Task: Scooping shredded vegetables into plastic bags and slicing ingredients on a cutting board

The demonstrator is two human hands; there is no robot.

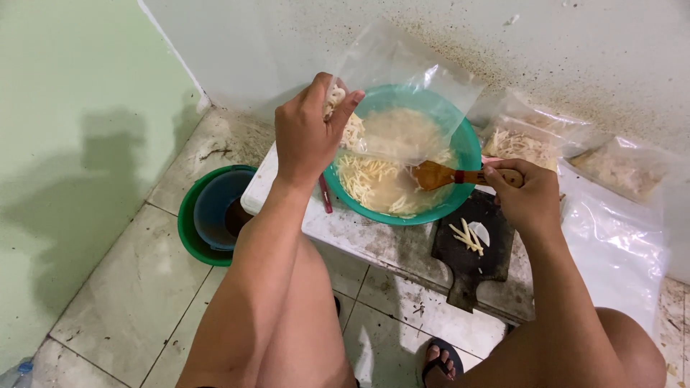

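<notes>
Your left hand [307, 133] raised over teal bowl [467, 154], fingers pinched together on rim of clear plastic bag [402, 93], pale shredded strips caught in grip. Bag hangs open above bowl, which holds more strips [366, 179]. Your right hand [530, 197] closed around handle of wooden spoon [440, 174], spoon head resting inside bowl. Bowl sits on low white slab [359, 233]. Dark cutting board [471, 251] just beside bowl, few strips on it. Filled bags [525, 140] near wall.
</notes>
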